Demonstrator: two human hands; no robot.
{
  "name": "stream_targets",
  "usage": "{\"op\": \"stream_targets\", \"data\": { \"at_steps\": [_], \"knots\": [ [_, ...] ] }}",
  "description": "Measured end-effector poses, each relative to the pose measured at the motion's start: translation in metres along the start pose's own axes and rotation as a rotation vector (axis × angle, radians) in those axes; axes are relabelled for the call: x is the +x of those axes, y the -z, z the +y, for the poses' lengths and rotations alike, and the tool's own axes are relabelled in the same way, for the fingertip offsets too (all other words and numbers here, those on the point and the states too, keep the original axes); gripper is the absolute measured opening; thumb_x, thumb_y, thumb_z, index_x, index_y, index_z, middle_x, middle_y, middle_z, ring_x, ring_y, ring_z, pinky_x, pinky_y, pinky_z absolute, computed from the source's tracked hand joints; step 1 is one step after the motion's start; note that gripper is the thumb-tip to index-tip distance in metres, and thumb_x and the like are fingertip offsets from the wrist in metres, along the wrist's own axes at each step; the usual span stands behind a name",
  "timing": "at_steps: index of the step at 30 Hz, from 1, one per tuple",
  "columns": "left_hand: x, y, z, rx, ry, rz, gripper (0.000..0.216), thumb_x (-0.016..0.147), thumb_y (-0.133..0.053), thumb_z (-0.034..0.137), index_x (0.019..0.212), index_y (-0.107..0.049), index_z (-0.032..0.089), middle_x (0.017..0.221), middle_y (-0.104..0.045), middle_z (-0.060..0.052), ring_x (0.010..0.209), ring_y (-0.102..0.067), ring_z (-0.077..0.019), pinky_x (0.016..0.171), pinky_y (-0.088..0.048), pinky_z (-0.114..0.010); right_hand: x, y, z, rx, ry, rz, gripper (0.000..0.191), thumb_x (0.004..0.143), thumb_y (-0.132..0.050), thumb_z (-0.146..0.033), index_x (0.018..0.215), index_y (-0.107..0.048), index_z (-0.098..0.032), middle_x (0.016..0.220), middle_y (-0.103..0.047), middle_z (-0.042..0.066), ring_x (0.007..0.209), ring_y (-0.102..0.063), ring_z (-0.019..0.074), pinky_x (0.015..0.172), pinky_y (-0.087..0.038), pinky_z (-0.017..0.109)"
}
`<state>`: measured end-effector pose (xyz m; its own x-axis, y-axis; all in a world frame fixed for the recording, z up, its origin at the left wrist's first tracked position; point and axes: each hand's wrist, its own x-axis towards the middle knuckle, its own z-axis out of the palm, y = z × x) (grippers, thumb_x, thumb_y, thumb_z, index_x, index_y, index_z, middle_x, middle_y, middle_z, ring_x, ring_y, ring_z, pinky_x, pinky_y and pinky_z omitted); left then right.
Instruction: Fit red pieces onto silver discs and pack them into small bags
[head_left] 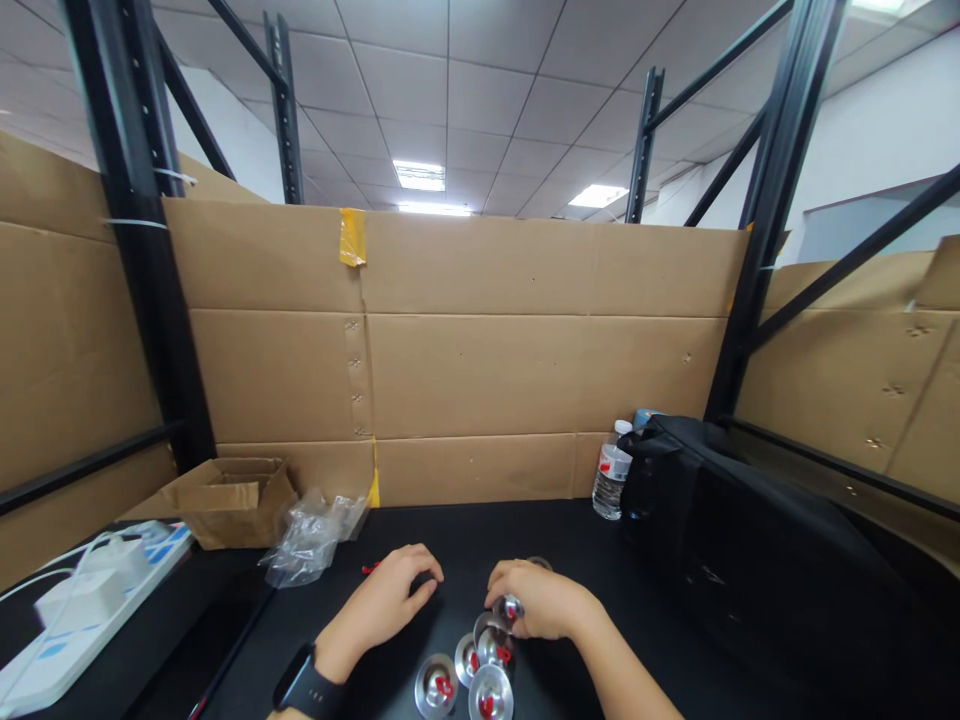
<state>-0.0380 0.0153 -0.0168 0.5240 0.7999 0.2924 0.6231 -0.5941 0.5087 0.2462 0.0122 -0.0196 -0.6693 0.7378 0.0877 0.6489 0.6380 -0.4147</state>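
Several shiny round metal discs with raised centres and red bits lie clustered on the black tabletop (352,640); they look like finger cymbals, though I cannot be sure. The nearest disc (491,695) and another to its left (436,688) lie flat, while others overlap behind them. My right hand (536,597) has its fingers closed around one small metal disc (510,608) above the pile. Left of the pile, my left hand (397,590) hovers low, thumb apart from its curved fingers, holding nothing visible. A small red piece (369,569) shows behind it. Part of another round item (540,562) peeks out behind my right hand.
At the left stand a white power strip (97,620) with plugs, an open cardboard box (236,505) and a crumpled clear plastic bag (315,540). On the right are a water bottle (611,475) and a large black bag (720,560). Cardboard walls (480,380) enclose the table.
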Motion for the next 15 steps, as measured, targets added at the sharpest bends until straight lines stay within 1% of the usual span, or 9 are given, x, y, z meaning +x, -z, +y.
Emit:
{"op": "stream_targets", "data": {
  "at_steps": [3, 5, 10, 12, 15],
  "knots": [
    [0.000, -0.001, -0.001, 0.004, 0.001, -0.014, 0.019, 0.091, -0.054, 0.025, 0.096, -0.073, 0.023, 0.101, -0.069, -0.005, 0.098, -0.063, -0.0205, 0.091, -0.044, -0.029, -0.001, 0.000, 0.004, -0.037, -0.078, 0.059, 0.051, 0.056, -0.081, -0.011, 0.102, -0.079, -0.031, 0.102, -0.071, 0.003, 0.093, -0.068, 0.0234, 0.083, -0.048, 0.028],
    [0.000, -0.002, -0.001, 0.005, -0.001, -0.024, 0.019, 0.091, -0.055, 0.024, 0.096, -0.073, 0.023, 0.100, -0.069, -0.004, 0.097, -0.063, -0.0202, 0.090, -0.044, -0.029, 0.000, -0.001, 0.002, -0.067, -0.134, 0.110, 0.047, 0.057, -0.081, -0.013, 0.100, -0.079, -0.030, 0.099, -0.072, 0.004, 0.090, -0.069, 0.0239, 0.079, -0.048, 0.027],
    [0.001, -0.003, 0.002, 0.012, -0.009, -0.021, 0.018, 0.091, -0.055, 0.022, 0.095, -0.072, 0.024, 0.099, -0.070, -0.003, 0.097, -0.064, -0.0191, 0.090, -0.043, -0.029, 0.004, -0.002, -0.011, -0.097, -0.241, 0.214, 0.036, 0.069, -0.068, -0.006, 0.096, -0.078, -0.028, 0.097, -0.074, 0.005, 0.093, -0.069, 0.0227, 0.078, -0.046, 0.026],
    [0.001, -0.003, 0.004, -0.001, -0.018, -0.012, 0.017, 0.092, -0.055, 0.022, 0.095, -0.072, 0.024, 0.099, -0.070, -0.002, 0.096, -0.064, -0.0188, 0.090, -0.043, -0.028, 0.006, 0.000, -0.015, -0.064, -0.249, 0.248, 0.032, 0.075, -0.065, -0.008, 0.096, -0.077, -0.028, 0.095, -0.074, 0.004, 0.091, -0.068, 0.0208, 0.076, -0.045, 0.025],
    [0.003, -0.007, 0.013, -0.086, -0.038, 0.014, 0.018, 0.093, -0.055, 0.026, 0.098, -0.072, 0.024, 0.097, -0.071, -0.003, 0.093, -0.065, -0.0182, 0.087, -0.045, -0.027, 0.010, 0.003, -0.019, 0.029, -0.247, 0.363, 0.021, 0.080, -0.062, -0.012, 0.090, -0.075, -0.024, 0.086, -0.072, 0.003, 0.082, -0.067, 0.0177, 0.071, -0.045, 0.024]
  ]
}}
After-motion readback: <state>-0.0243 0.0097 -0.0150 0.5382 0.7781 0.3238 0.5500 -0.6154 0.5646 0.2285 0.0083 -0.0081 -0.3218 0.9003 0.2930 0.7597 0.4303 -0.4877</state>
